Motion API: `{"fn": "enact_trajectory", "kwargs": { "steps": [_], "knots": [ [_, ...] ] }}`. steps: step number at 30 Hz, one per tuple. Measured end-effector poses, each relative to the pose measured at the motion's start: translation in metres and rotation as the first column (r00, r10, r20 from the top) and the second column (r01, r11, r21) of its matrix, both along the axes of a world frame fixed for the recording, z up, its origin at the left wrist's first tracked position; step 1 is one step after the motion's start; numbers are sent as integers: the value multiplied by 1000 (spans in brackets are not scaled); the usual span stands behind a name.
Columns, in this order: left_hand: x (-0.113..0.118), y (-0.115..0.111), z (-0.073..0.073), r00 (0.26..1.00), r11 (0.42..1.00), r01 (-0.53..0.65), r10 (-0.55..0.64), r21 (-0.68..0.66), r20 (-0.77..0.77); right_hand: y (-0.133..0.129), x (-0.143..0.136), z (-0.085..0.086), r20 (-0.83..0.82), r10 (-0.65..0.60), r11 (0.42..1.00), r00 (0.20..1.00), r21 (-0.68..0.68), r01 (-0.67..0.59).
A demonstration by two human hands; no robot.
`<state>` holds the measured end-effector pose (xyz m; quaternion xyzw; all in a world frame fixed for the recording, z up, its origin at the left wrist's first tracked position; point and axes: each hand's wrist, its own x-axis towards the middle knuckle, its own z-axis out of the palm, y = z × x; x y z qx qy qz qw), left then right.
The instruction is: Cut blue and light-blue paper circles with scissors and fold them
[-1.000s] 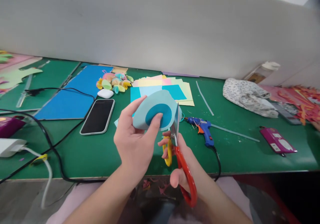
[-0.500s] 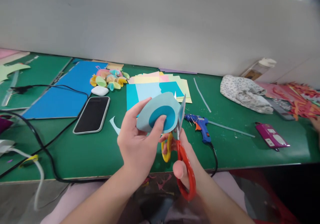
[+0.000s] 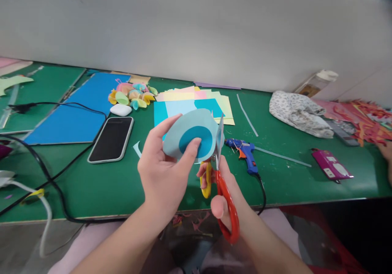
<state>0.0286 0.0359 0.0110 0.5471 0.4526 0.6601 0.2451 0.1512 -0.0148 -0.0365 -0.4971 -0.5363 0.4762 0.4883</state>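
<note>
My left hand (image 3: 163, 176) pinches a light blue paper piece (image 3: 188, 126) with a darker blue disc (image 3: 197, 140) on it, thumb on the disc, held above the green table (image 3: 122, 188). My right hand (image 3: 228, 196) grips scissors (image 3: 223, 184) with one red and one yellow handle. The blades stand upright against the right edge of the paper piece.
On the table lie a phone (image 3: 112, 138), a white earbud case (image 3: 121, 110), folded paper shapes (image 3: 131, 94), stacked coloured sheets (image 3: 196, 100), a blue board (image 3: 76, 110), a blue glue gun (image 3: 246, 153), a patterned cloth (image 3: 298, 112), a magenta packet (image 3: 332, 164) and black cables (image 3: 55, 184). Another person's hand (image 3: 386, 153) shows at the far right.
The paper piece has turned slightly in my left hand while the scissors stay at its right edge. The view has shifted a little to the right.
</note>
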Motion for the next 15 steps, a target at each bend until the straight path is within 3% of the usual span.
{"fn": "enact_trajectory", "kwargs": {
  "steps": [15],
  "knots": [
    [-7,3,2,999,1000,15,-16,-23,-31,-1,2,-4,37,2,1000,999,31,-3]
  ]
}}
